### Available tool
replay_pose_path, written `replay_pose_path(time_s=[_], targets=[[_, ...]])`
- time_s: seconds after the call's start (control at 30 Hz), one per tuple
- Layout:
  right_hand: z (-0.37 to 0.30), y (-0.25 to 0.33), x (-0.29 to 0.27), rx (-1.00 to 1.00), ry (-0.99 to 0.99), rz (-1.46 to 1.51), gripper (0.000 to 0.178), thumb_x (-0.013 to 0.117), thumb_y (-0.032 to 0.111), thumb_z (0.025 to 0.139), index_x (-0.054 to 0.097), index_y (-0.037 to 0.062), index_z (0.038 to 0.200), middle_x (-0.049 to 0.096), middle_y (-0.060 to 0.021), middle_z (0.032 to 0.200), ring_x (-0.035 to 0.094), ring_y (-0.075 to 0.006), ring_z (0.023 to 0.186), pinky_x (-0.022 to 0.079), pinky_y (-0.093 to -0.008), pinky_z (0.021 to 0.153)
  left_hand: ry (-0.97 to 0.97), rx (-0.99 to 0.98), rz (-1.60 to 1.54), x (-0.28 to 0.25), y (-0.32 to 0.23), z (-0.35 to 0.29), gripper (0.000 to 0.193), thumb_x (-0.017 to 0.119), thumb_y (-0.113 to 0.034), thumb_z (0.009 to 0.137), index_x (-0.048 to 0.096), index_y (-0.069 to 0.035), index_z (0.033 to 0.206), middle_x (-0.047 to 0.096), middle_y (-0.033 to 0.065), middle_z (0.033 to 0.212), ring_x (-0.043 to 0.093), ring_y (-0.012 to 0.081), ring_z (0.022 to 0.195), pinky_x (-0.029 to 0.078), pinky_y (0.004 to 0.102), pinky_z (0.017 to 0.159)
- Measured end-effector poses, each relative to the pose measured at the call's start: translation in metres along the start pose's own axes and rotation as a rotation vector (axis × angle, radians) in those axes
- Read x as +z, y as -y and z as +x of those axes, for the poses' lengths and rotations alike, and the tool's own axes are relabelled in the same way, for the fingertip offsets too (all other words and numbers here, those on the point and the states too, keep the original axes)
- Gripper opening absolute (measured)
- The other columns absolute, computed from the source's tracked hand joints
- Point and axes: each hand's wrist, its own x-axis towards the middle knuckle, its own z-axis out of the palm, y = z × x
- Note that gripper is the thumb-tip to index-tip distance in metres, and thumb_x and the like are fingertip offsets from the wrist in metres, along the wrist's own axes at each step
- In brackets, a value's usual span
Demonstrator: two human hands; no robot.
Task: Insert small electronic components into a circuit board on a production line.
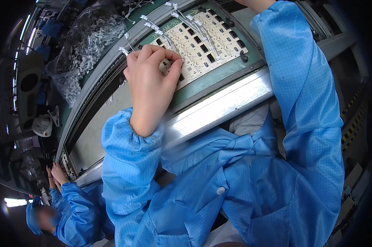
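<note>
My left hand (150,76) is over the left part of a pale circuit board panel (200,71). Its thumb and index finger meet in a pinch near the panel's surface, and whatever lies between them is hidden. The panel sits on a green carrier (231,65) and bears rows of small black connectors. Several white cables (210,46) with white plugs lie across the panel and over its far edge. At the upper edge of the head view, only the wrist and back part of my right hand (258,4) show; its fingers are out of the picture.
A clear plastic bag (91,45) of white cables lies beyond the line, at the upper left. A bright metal rail (223,103) runs along the near side. A small white fan (43,125) stands at left. A co-worker (76,206) in blue works at the lower left.
</note>
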Motion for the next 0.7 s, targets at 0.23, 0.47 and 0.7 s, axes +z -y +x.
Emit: replay_pose_path(time_s=[0.23, 0.47, 0.7], targets=[[-0.0013, 0.0024, 0.0007, 0.002, 0.012, -0.032, 0.013, 0.071, 0.008, 0.09, 0.072, -0.0001, 0.1, 0.071, -0.0049, 0.085, 0.061, -0.0082, 0.073, 0.046, -0.0205, 0.066, 0.018, 0.032, 0.051, -0.0041, 0.0005, 0.0008, 0.008, 0.074, -0.016, 0.082, 0.074, -0.011, 0.088, 0.064, 0.001, 0.101, 0.051, 0.029, 0.106, 0.036, 0.0426, 0.093], [0.0018, -0.0011, 0.0008, 0.004, 0.021, -0.019, 0.013, 0.072, 0.007, 0.089, 0.072, 0.0, 0.1, 0.071, -0.0053, 0.086, 0.061, -0.0088, 0.073, 0.047, -0.0208, 0.067, 0.003, 0.13, 0.127, -0.0068, 0.0002, 0.0024, 0.006, 0.075, -0.015, 0.082, 0.074, -0.011, 0.086, 0.065, 0.0006, 0.101, 0.052, 0.0289, 0.107, 0.035, 0.0436, 0.093], [0.0022, -0.0031, -0.0001, 0.005, 0.027, -0.025, 0.013, 0.073, 0.007, 0.089, 0.072, 0.0003, 0.099, 0.071, -0.0053, 0.087, 0.063, -0.0093, 0.074, 0.047, -0.0213, 0.067, -0.017, 0.177, 0.147, -0.0071, -0.0002, 0.0032, 0.005, 0.075, -0.014, 0.08, 0.074, -0.011, 0.084, 0.066, 0.0003, 0.098, 0.053, 0.0289, 0.107, 0.036, 0.0439, 0.092]])
